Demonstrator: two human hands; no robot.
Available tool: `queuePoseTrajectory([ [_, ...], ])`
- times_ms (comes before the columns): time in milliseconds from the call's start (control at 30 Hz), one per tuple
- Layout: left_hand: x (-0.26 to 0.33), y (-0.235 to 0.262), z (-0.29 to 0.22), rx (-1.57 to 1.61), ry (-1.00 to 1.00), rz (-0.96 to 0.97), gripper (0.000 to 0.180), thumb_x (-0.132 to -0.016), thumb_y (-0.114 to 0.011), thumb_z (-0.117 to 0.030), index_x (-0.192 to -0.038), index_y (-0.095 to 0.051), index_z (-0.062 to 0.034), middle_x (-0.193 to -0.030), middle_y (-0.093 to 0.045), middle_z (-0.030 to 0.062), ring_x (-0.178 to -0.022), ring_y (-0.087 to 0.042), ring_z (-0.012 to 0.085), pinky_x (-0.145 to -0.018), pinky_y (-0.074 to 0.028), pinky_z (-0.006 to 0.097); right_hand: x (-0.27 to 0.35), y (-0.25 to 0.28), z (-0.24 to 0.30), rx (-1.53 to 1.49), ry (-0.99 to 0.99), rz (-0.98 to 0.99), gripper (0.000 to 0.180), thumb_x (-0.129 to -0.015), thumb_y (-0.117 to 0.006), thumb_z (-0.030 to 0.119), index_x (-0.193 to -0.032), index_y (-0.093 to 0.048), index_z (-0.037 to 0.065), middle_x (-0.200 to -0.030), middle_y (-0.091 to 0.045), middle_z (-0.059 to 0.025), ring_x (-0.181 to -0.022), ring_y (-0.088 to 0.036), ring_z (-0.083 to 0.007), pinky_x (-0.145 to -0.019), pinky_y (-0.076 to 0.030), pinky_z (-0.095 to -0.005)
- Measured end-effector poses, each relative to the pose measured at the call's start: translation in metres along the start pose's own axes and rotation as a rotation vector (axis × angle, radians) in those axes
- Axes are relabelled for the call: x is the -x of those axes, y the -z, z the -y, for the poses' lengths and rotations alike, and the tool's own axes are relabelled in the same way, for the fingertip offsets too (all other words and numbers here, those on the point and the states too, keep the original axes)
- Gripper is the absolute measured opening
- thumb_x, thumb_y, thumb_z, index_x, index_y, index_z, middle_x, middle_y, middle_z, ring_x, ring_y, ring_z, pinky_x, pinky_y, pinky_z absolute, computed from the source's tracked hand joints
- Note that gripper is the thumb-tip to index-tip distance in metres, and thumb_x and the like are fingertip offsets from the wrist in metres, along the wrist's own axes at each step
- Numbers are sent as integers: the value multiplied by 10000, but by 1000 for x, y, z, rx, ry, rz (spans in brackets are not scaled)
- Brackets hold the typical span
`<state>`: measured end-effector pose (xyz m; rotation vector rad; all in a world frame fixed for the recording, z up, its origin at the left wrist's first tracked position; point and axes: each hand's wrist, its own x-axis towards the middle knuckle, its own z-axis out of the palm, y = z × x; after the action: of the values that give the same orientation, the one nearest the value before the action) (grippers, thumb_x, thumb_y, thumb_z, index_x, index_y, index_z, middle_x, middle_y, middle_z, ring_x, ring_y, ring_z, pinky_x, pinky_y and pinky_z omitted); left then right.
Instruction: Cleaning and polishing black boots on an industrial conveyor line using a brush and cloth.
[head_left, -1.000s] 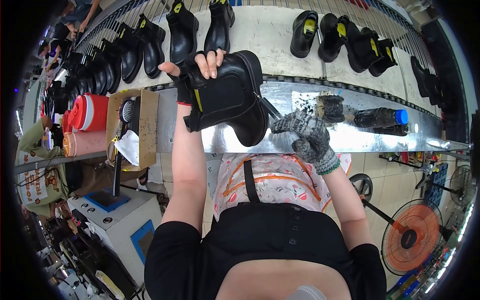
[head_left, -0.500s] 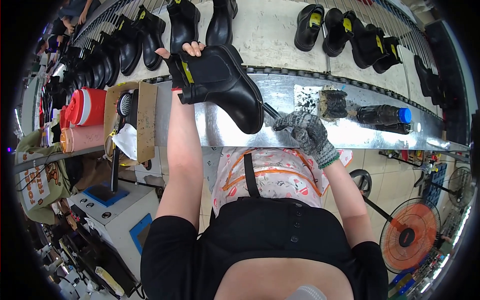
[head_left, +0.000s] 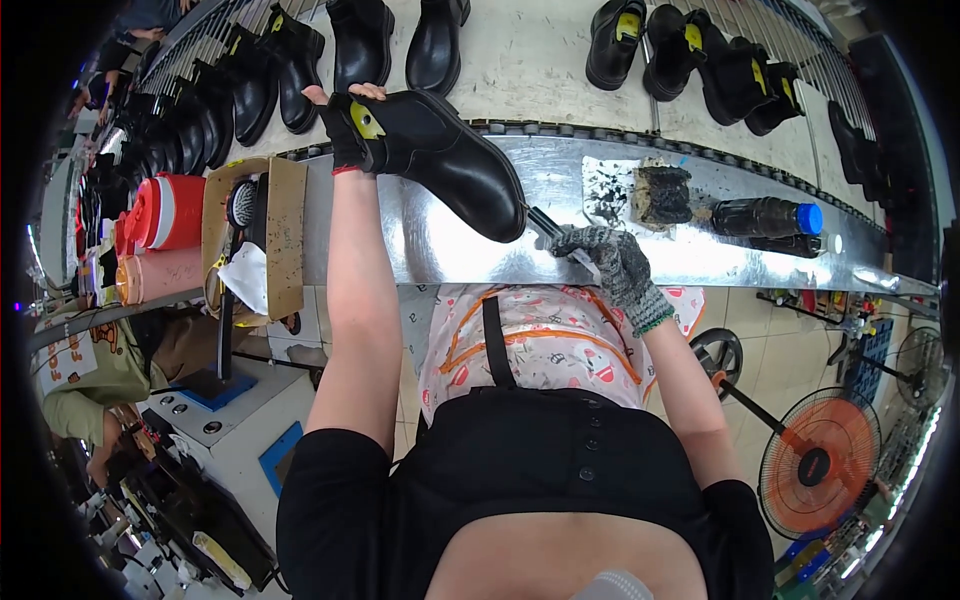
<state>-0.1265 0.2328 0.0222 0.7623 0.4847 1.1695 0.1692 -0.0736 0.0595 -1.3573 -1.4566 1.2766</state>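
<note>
My left hand (head_left: pixel 343 130), in a dark glove with bare fingertips and red trim at the wrist, grips a black ankle boot (head_left: pixel 450 165) by its shaft. A yellow patch shows at the boot's opening, and the toe points toward the lower right. My right hand (head_left: pixel 615 265), in a grey knitted glove, is closed around a thin dark stick-like tool (head_left: pixel 543 222). The tool's tip meets the sole edge at the toe; its exact kind cannot be made out. Beside that hand, a black-stained spongy block (head_left: pixel 662 195) rests against a spotted white sheet (head_left: pixel 607 190).
A metal ledge (head_left: pixel 440 245) runs in front of me. Dark bottles lie at right, one blue-capped (head_left: pixel 755 217). A cardboard box (head_left: pixel 287 235) holding a hairbrush (head_left: pixel 241 207) stands left near a red jug (head_left: pixel 170 212). Several black boots (head_left: pixel 435 50) line the board beyond. A fan (head_left: pixel 815 465) stands lower right.
The boot has rolled and tilted in my left hand, so its upper and yellow patch show more. My right hand has shifted slightly, with the tool still at the toe.
</note>
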Motion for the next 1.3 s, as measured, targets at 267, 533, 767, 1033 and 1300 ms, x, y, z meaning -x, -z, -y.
queuePoseTrajectory([
  [267,-12,-4,17,-202,-54,-192,916,-724,-285,-862,-629,-565,5,-671,-595,155,-692,-577,284,-784,-459,363,11,-11,-34,-177,-121,-157,366,-969,-416,275,-1016,-663,8,-932,-695,-91,-842,-648,-163,-772,-507,-285],
  [533,-10,83,34,-948,-374,-141,473,-953,-457,-459,-1122,-522,-22,-984,-615,85,-883,-616,190,-770,-480,295,17,-15,-51,-877,-351,-272,791,-832,-426,707,-1107,-602,-14,-991,-669,-138,-824,-644,-170,-684,-510,-239],
  [767,34,-14,4,-1414,-588,-191,544,-894,-472,-570,-1066,-510,-55,-895,-624,97,-801,-631,240,-681,-471,333,22,-3,-14,-724,-214,-383,611,-900,-467,574,-1056,-642,9,-956,-687,-112,-817,-637,-161,-735,-508,-281],
  [1033,113,-66,-8,-1373,-476,-298,716,-597,-756,-623,-955,-478,-67,-777,-553,65,-710,-592,227,-652,-465,327,5,12,-30,384,-241,-507,158,-852,-605,149,-963,-708,101,-882,-688,-95,-793,-649,-206,-724,-492,-322],
  [1300,176,-126,-2,-1450,-338,-336,712,-479,-912,-413,-902,-451,-74,-655,-509,14,-558,-522,140,-533,-445,275,-1,11,-6,115,-230,-483,178,-850,-572,80,-972,-701,97,-879,-695,-89,-769,-657,-206,-709,-501,-316],
])
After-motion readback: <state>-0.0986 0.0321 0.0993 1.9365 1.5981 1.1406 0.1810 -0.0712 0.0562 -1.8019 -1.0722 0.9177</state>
